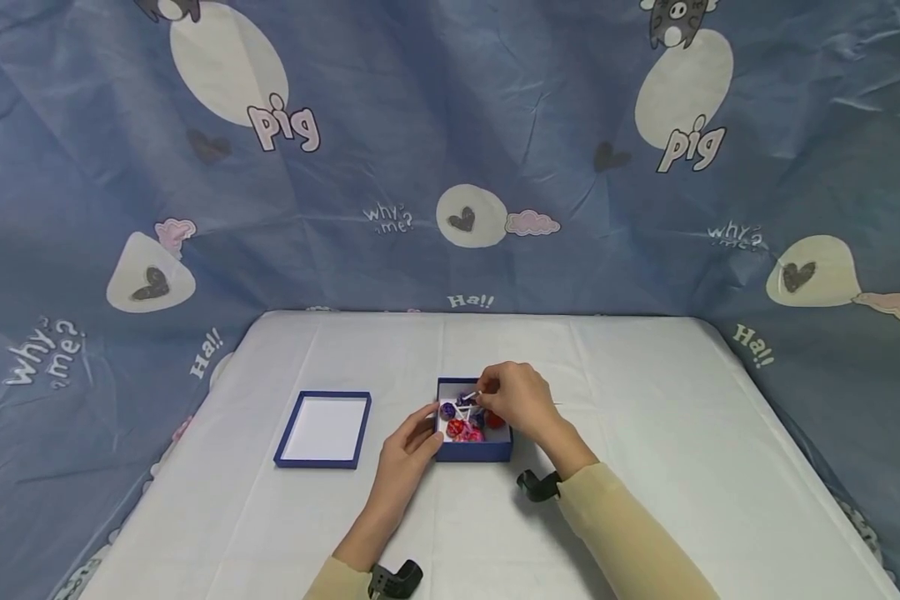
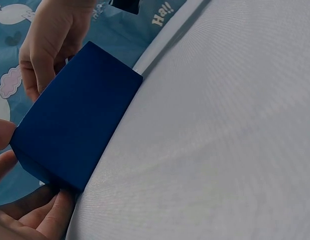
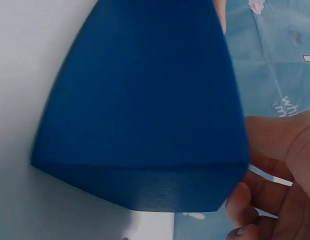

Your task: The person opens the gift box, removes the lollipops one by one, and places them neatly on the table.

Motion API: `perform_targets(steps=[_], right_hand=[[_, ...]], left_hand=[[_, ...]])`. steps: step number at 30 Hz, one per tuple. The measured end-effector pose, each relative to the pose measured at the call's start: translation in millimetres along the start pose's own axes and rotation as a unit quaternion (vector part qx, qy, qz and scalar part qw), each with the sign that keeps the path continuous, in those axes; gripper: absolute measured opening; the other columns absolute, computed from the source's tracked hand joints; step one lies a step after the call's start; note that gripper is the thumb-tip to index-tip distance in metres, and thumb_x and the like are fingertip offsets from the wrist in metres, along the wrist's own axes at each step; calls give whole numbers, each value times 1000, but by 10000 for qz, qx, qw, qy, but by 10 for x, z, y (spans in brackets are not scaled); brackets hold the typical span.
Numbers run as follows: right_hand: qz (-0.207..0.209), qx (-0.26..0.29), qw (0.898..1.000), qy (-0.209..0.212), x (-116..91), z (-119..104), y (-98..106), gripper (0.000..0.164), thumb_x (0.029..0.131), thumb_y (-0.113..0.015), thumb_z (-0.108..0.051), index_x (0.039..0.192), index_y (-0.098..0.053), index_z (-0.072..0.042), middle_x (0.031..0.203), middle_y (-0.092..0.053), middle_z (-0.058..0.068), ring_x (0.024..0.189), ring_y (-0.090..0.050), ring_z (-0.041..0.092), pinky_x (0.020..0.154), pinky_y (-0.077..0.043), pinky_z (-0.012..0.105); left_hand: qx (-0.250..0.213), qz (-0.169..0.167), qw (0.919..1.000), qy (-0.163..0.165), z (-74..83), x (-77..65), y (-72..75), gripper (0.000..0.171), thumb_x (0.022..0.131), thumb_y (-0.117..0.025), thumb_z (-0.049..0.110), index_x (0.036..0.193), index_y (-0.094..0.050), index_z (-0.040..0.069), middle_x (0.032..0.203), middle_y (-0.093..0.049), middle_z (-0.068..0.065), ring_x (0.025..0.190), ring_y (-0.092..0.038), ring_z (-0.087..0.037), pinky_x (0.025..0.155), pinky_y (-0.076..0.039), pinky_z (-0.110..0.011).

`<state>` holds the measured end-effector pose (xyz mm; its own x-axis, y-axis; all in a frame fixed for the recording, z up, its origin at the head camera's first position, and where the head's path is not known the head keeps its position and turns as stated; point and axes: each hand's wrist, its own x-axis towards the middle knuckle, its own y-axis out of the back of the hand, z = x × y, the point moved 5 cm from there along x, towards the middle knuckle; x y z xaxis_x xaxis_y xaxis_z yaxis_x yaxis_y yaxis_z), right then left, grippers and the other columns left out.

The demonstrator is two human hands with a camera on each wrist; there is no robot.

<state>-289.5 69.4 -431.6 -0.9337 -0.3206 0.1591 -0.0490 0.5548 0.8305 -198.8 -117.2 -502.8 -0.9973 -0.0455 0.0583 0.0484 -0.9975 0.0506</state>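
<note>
A blue box (image 1: 474,452) with a white inside holds several lollipops (image 1: 456,428) in red, pink and purple wrappers. My left hand (image 1: 407,454) grips the box's left side, its fingers and thumb against the wall and near corner; the left wrist view shows fingertips (image 2: 57,212) low on that wall. Over the box's far right part, my right hand (image 1: 521,400) pinches a lollipop (image 1: 471,396) by its white stick. From the right wrist, the blue box wall (image 3: 144,100) hides the lollipops, with my right hand (image 3: 280,175) beside its rim.
To the left lies a blue-edged lid (image 1: 322,427), its white inside facing up. All of this sits on a white-covered table (image 1: 645,433), with a blue patterned cloth (image 1: 390,108) hanging behind and around it.
</note>
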Motion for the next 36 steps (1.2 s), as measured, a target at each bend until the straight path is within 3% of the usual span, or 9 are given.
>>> perform_targets(steps=[14,24,36], right_hand=[[-248,-409,9986,210,-36,-35,118,21,80,-81,-16,70,-65,-25,64,-59,-13,62,-55,12,55,-44,31],[-447,-610,9968,253,-56,-51,141,10,79,-81,-16,77,-74,-22,66,-60,-13,65,-55,11,57,-47,32],[-299,-406,9985,233,-86,-57,245,7,79,-77,-13,81,-79,-19,66,-63,-17,64,-57,7,58,-50,33]], left_hand=[[27,41,10000,-44,-14,-5,3,48,96,-70,15,142,-58,16,139,-56,-17,130,-54,-29,105,-47,-28],[39,14,10000,-5,-21,3,-2,47,96,-70,16,142,-58,17,139,-57,-15,131,-53,-29,105,-47,-28],[88,31,9999,-41,-25,-14,5,47,96,-70,16,142,-58,19,139,-56,-14,131,-53,-29,105,-47,-28]])
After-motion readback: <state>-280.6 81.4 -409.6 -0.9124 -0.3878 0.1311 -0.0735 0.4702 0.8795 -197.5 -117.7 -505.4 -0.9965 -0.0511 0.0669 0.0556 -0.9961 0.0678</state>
